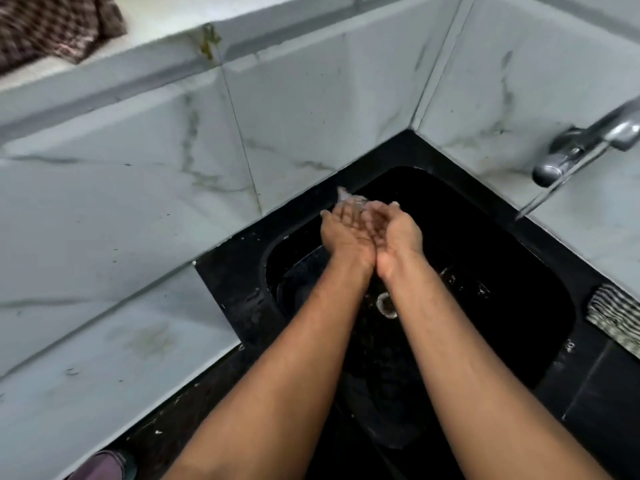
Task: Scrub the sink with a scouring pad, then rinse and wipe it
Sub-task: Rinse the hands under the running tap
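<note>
A black stone surface point(228, 282) fills the corner between grey-veined white marble-look wall tiles, with a black rectangular sink point(519, 306) sunk into it. A grey-and-white striped cloth point(614, 315) lies on its right rim. Above, a pale ledge point(41, 72) carries a brown checked fabric point(52, 24).

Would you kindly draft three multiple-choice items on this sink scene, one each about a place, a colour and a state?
1. Where is the striped cloth?
A. on the sink's right rim
B. in the basin
C. over the tap

2. What colour is the sink?
A. white
B. black
C. steel grey

3. What state is the tap in?
A. off
B. dripping
C. running

Answers: 1 A, it lies on the rim at the right edge; 2 B, basin and surround are black; 3 C, a stream leaves the spout while the left hand and right hand cup water.
</note>
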Action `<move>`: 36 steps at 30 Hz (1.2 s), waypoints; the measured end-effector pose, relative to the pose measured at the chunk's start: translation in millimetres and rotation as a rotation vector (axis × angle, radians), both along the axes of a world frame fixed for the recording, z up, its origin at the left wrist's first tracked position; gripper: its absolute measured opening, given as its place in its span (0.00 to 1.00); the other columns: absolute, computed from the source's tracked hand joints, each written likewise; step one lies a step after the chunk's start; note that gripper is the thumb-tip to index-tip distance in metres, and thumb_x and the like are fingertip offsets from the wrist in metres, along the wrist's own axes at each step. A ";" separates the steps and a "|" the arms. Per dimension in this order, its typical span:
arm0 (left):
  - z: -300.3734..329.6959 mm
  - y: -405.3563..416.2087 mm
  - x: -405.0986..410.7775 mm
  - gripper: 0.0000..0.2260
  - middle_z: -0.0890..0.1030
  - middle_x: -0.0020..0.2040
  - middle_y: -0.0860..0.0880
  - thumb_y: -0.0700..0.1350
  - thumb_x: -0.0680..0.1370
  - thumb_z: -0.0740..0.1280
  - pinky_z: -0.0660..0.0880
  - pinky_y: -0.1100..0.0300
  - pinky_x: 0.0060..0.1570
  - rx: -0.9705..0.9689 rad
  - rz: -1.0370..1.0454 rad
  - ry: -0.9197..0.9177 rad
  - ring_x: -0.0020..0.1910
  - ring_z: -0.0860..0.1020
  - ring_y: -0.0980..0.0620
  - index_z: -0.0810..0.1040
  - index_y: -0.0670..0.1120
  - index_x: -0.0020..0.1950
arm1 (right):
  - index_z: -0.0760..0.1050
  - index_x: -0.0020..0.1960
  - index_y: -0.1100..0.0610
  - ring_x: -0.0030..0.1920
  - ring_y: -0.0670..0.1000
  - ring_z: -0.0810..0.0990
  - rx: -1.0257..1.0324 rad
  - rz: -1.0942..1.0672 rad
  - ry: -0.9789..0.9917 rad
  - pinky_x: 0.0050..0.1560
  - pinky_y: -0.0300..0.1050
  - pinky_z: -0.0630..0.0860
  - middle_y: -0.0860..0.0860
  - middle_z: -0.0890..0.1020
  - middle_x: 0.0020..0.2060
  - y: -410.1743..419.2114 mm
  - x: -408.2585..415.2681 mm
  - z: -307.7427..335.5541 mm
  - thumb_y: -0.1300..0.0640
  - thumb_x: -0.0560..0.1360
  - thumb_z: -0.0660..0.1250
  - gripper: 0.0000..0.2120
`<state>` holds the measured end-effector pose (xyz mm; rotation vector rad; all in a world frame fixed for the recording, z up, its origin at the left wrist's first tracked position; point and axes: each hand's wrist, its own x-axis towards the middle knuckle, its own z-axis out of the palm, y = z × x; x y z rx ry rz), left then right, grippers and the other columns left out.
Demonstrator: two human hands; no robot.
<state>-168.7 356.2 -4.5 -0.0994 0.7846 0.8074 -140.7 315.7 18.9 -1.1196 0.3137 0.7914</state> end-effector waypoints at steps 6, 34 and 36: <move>-16.8 -32.5 13.7 0.28 0.78 0.67 0.42 0.56 0.86 0.46 0.66 0.54 0.70 -0.002 -0.145 0.018 0.71 0.72 0.45 0.73 0.39 0.72 | 0.79 0.50 0.63 0.46 0.52 0.82 -0.109 -0.119 0.015 0.57 0.44 0.78 0.58 0.83 0.47 -33.3 18.3 -23.3 0.54 0.82 0.58 0.15; -5.6 -102.5 87.2 0.21 0.83 0.37 0.43 0.51 0.85 0.59 0.81 0.56 0.40 -0.073 -0.513 0.104 0.32 0.80 0.49 0.81 0.38 0.43 | 0.75 0.38 0.59 0.29 0.50 0.80 -0.027 -0.440 0.235 0.34 0.42 0.80 0.54 0.79 0.32 -96.6 87.0 -17.3 0.61 0.80 0.59 0.14; 3.4 -83.2 88.9 0.20 0.78 0.36 0.45 0.52 0.86 0.56 0.78 0.58 0.35 -0.093 -0.511 0.094 0.32 0.77 0.50 0.77 0.40 0.43 | 0.75 0.40 0.59 0.32 0.53 0.80 -0.052 -0.411 0.195 0.40 0.46 0.82 0.56 0.79 0.35 -80.9 90.8 -8.5 0.58 0.82 0.57 0.14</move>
